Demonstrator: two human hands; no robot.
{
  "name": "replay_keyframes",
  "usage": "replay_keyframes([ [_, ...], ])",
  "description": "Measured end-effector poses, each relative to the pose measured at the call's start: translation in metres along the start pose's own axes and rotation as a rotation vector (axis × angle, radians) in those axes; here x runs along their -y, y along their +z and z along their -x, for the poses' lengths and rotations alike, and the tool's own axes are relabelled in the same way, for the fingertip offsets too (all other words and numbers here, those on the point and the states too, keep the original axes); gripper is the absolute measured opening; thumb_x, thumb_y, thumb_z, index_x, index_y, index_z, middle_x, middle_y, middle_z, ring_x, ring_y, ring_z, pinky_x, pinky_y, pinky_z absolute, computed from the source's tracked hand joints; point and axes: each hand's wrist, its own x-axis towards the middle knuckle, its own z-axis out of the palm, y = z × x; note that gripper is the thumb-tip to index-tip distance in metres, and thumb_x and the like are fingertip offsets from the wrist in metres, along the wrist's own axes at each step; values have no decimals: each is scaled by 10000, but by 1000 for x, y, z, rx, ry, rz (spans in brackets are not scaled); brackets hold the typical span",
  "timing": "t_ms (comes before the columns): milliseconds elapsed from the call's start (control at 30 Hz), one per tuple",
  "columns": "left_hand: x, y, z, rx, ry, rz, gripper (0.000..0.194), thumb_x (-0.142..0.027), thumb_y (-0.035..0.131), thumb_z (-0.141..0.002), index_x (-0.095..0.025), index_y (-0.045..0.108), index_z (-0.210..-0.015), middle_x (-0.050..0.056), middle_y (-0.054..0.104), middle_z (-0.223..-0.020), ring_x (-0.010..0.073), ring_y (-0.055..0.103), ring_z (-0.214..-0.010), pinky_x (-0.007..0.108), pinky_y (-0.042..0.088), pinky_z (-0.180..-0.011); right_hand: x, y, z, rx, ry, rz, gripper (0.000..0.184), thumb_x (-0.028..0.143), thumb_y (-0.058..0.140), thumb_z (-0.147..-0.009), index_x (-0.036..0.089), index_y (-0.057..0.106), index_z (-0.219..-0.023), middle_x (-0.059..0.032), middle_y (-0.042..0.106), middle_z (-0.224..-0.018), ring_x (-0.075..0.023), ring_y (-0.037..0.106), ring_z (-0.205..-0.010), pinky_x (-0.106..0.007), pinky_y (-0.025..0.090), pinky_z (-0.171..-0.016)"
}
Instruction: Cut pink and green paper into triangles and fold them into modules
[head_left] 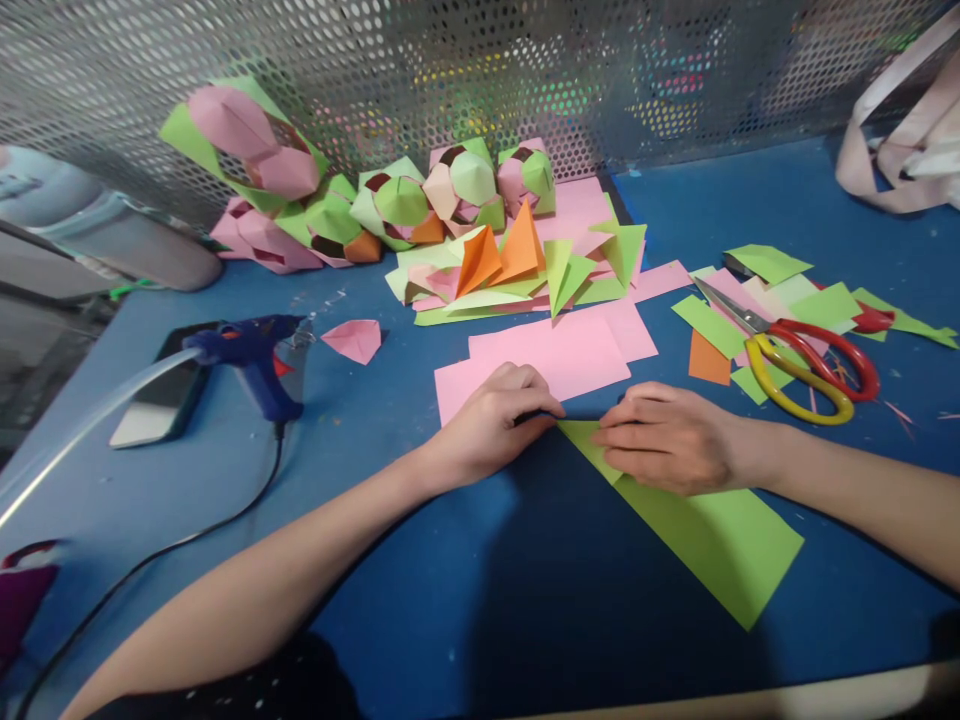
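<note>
A long strip of green paper (712,535) lies slantwise on the blue table, its far end folded over into a point. My left hand (495,420) pinches the tip of that folded end between thumb and forefinger. With bent fingers, my right hand (664,440) presses down on the fold and covers part of it. Just beyond both hands are overlapping pink paper sheets (547,355). Scissors (795,365) with one red and one yellow handle loop rest on paper scraps to the right of my right hand.
A blue glue gun (255,355) lies at the left, partly over a phone (161,390), its cord running forward. Folded paper balls (397,205) line the perforated metal panel (600,80). A bottle (112,220) stands far left; pink ribbon (874,150) lies far right.
</note>
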Motion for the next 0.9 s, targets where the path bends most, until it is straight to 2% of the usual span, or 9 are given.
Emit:
replay_keyframes([
  [167,-1,-1,0,16,-4,-13,160,-149,550,-900,-178,701,-852,63,607,-868,178,539,-856,340,441,-792,4,-7,-1,-34,-85,98,88,152,605,-905,137,657,-974,-75,704,-1088,-208,592,-1083,-407,471,-920],
  [467,-3,-3,-2,33,-5,-32,156,-123,558,-877,-181,701,-851,63,607,-869,183,541,-862,336,446,-788,2,-6,-4,-47,-121,116,74,169,603,-910,140,670,-897,-46,712,-1073,-185,599,-1009,-375,479,-886],
  [900,-4,-3,-2,40,-12,-37,155,-83,572,-836,-172,698,-846,59,597,-871,182,535,-868,329,433,-797,2,-4,-2,-21,-141,131,98,158,576,-928,166,673,-921,-22,710,-1071,-174,576,-1041,-370,463,-888],
])
